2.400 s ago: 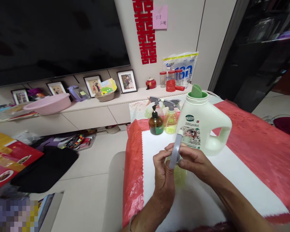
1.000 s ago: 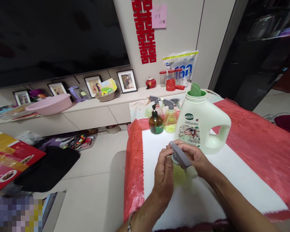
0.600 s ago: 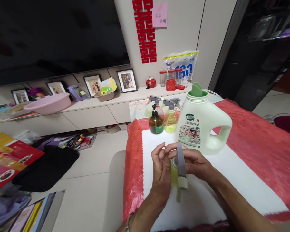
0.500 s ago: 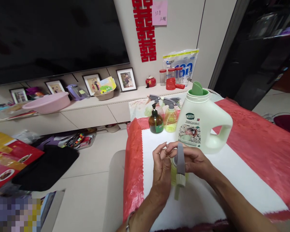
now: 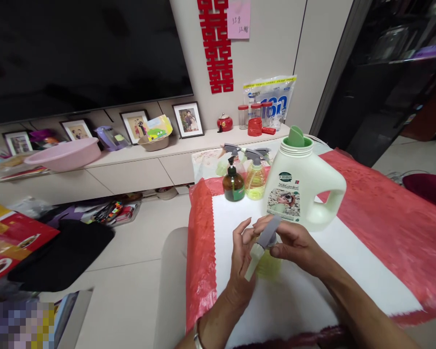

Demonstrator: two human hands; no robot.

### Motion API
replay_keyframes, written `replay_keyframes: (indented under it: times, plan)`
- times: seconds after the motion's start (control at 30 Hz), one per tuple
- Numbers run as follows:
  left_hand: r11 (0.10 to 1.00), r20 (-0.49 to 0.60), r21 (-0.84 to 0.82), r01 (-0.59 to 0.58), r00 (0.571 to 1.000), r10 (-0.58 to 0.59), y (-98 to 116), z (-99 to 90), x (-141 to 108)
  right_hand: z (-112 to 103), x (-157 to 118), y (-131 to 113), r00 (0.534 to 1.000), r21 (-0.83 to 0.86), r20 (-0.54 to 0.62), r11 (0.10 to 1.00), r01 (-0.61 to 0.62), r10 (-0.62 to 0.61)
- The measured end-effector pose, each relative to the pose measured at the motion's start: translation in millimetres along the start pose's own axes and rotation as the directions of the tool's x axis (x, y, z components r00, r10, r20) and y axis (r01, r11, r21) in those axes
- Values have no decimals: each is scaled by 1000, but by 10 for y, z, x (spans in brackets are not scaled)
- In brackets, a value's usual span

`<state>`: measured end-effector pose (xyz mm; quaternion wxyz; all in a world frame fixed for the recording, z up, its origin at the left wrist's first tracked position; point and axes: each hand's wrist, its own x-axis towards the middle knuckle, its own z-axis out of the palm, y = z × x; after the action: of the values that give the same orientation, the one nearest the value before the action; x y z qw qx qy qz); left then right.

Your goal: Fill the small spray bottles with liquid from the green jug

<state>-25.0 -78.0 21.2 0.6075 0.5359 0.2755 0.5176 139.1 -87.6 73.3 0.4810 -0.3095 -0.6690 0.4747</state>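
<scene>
Between my hands stands a small spray bottle [image 5: 268, 267] with a see-through yellow body and a grey trigger head [image 5: 269, 232]. Its pale nozzle points down and to the left, towards my left wrist. My left hand [image 5: 242, 254] curls against the left side of the bottle, and part of its grip is hidden behind the sprayer. On the other side, my right hand [image 5: 296, 245] pinches the grey head, thumb in front. Just beyond them is a large pale green jug [image 5: 305, 182], its mouth holding a green spout [image 5: 296, 137].
Behind my hands stand a brown pump bottle [image 5: 234, 185] and another yellow spray bottle [image 5: 255, 183], with more sprayers behind. A white cloth [image 5: 363, 271] lies over red plastic sheeting [image 5: 381, 213]. The low cabinet [image 5: 131, 167] carries frames, a pink basin [image 5: 63, 156] and red-lidded jars.
The grey spray head has turned, so its nozzle has swung from pointing towards me to the lower left. My right thumb has moved in front of the head. My view has shifted slightly.
</scene>
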Motion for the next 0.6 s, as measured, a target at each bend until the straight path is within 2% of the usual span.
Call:
replay_keyframes:
  times: [0.07,0.23,0.4,0.6]
  plan:
    - [1000,52,2,-2,999,2,-11,-18,-8,16,0,-46,1000,-47,-9,999,4,-4]
    - [989,149,73,-126,982,114,-9,-18,-41,136,-47,-112,998,-111,-55,994,-2,-4]
    - [944,158,271,-188,976,149,-23,22,-26,220,-135,-58,984,-172,-176,983,-57,27]
    - [928,139,324,-183,980,144,-164,37,-32,257,-158,-192,966,-278,-242,948,-154,86]
